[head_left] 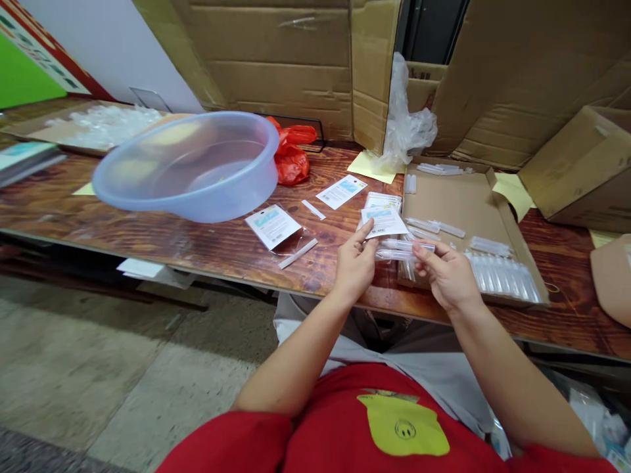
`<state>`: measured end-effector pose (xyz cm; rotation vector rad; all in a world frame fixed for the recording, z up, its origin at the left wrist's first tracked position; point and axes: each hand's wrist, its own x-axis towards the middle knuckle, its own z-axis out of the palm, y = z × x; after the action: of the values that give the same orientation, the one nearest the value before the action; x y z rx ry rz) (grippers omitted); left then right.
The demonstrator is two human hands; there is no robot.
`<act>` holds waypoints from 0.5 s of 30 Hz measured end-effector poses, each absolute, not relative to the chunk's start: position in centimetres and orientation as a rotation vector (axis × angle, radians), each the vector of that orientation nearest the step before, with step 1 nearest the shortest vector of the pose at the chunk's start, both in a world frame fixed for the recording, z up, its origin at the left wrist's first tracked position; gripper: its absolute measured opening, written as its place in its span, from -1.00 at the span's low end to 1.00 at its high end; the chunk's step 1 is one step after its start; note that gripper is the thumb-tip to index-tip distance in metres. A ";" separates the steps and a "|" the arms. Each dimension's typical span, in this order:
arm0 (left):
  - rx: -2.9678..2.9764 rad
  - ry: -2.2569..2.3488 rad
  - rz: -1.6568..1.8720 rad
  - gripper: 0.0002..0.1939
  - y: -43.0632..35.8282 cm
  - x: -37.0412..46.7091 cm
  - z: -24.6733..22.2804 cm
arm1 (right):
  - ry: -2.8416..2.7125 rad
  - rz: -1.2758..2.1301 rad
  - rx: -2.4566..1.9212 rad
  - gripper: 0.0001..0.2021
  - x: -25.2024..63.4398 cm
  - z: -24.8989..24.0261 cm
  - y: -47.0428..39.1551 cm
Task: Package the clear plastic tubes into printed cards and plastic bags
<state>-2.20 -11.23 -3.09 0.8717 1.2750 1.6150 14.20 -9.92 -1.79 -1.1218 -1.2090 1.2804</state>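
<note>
Between finger and thumb, my left hand pinches a clear bag with a printed white card in it. My right hand is closed on clear plastic tubes, which lie at the lower part of the bag; I cannot tell how far they are inside. Just right of my hands, a shallow cardboard tray holds more clear tubes, several of them lined up in a row near its front edge. More printed cards lie behind the held one.
A translucent blue basin stands on the wooden table, beside a red plastic bag. A bagged card, a loose card and white strips lie left of my hands. Cardboard boxes stand at the right.
</note>
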 end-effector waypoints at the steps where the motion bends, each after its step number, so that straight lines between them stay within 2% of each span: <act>1: 0.891 1.280 1.618 -0.49 -11.3 -2.0 -3.1 | -1.093 1.341 -1.118 -0.54 14.2 -2.1 -9.6; 4: 0.919 1.292 1.597 -0.49 -11.7 -1.5 -3.2 | -0.973 1.316 -1.110 -0.50 14.0 -2.9 -8.8; 8: 0.907 1.253 1.619 -0.51 -12.2 -0.3 -3.4 | -1.037 1.096 -1.145 -0.54 12.1 -3.7 -9.0; 12: 0.844 1.176 1.592 -0.46 -12.5 0.3 -3.4 | -1.370 0.676 -1.199 -0.56 10.1 -3.5 -9.9; 15: 0.838 1.168 1.622 -0.42 -12.5 -0.9 -3.1 | -1.673 0.512 -1.133 -0.48 10.9 -2.3 -10.3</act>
<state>-0.86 -12.48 -3.10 0.8380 1.1683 1.6224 10.87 -10.30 -2.29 -1.1334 -1.6731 0.5117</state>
